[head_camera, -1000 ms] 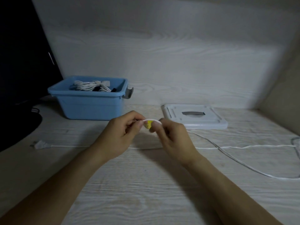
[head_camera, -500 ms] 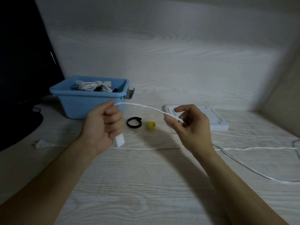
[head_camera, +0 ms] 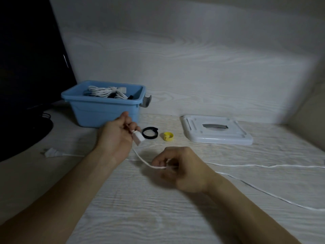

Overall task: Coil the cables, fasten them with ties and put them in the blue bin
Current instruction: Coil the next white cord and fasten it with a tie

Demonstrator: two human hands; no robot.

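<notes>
A: Two hands on one cable [head_camera: 140, 158], so you're at the first loop. Your left hand [head_camera: 116, 136] has its fingers curled round the end, the white connector [head_camera: 138, 138] poking out past the thumb. Your right hand [head_camera: 177, 169] pinches the cord lower down, near the table [head_camera: 140, 217], fingers bent tight on it.

B: And the rest of it?

A: It trails off to your right across the table, long and slack. A second cord with a white plug [head_camera: 51, 152] lies flat to your left. Judging by that, nearly all the coiling lies ahead.

B: How do I do it well?

A: Keep the left hand as the anchor, feed even loops into it with the right, and let the cord slide through your pinch so it doesn't twist. The black tie [head_camera: 149, 132] and yellow tie [head_camera: 168, 136] sit just beyond your left hand; the blue bin [head_camera: 105, 111], already holding a coiled bundle, stands behind them
</notes>
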